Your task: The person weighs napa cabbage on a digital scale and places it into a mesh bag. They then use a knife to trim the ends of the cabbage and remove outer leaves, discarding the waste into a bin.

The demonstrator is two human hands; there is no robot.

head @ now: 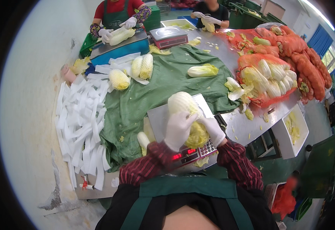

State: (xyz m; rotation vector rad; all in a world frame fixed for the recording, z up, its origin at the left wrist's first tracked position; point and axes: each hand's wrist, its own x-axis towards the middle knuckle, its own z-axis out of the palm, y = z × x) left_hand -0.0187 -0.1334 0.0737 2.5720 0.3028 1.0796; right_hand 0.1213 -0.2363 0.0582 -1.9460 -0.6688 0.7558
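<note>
Both my hands wear white gloves and hold a napa cabbage (197, 133) over a digital scale (159, 115) with a lit red display. White foam netting (182, 102) covers the cabbage's far part, while its yellow leafy end shows bare towards me. My left hand (179, 129) grips the net and cabbage from the left; my right hand (212, 128) closes on it from the right. A small bare cabbage (143, 141) lies left of the scale. Farther off, a bare napa cabbage (202, 70) rests on green cloth, and netted cabbages (142, 66) lie at the left.
White foam net sleeves (84, 123) are heaped at left on the green cloth's (161, 74) edge. An opened red mesh sack (268, 77) of cabbages lies right. Two co-workers in gloves handle cabbages across the table, near another scale (168, 36). A white bin (293, 132) stands below the right edge.
</note>
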